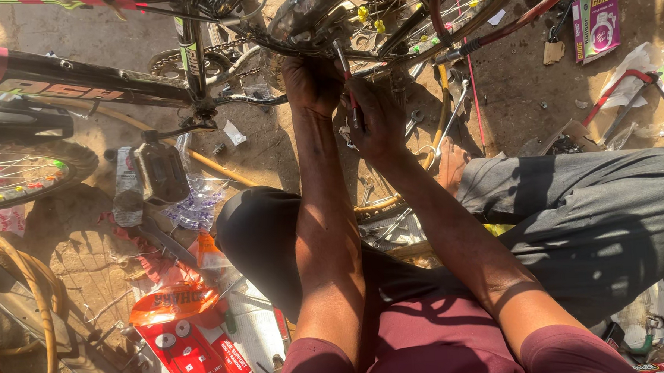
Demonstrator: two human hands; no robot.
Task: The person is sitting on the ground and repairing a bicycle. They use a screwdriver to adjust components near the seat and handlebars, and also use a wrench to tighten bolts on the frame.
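Observation:
A black bicycle frame [81, 78] lies across the top, with its chainring [170, 63] and chain near the middle. My left hand [311, 83] grips a part of the bicycle's rear end by the chain. My right hand [378, 121] is closed around a red-handled screwdriver [347, 81] whose shaft points up into the same spot by the rear wheel [443, 2], which carries coloured spoke beads. Both forearms reach forward from my lap over my crossed legs.
A black pedal [161, 171] hangs at the left above a plastic bag. Wrenches [455, 103] and small parts lie on the dirt ground. Boxes [596, 22] sit at top right. A front tyre [25, 174], yellow hose [22, 274] and red packaging [190, 349] are at the left.

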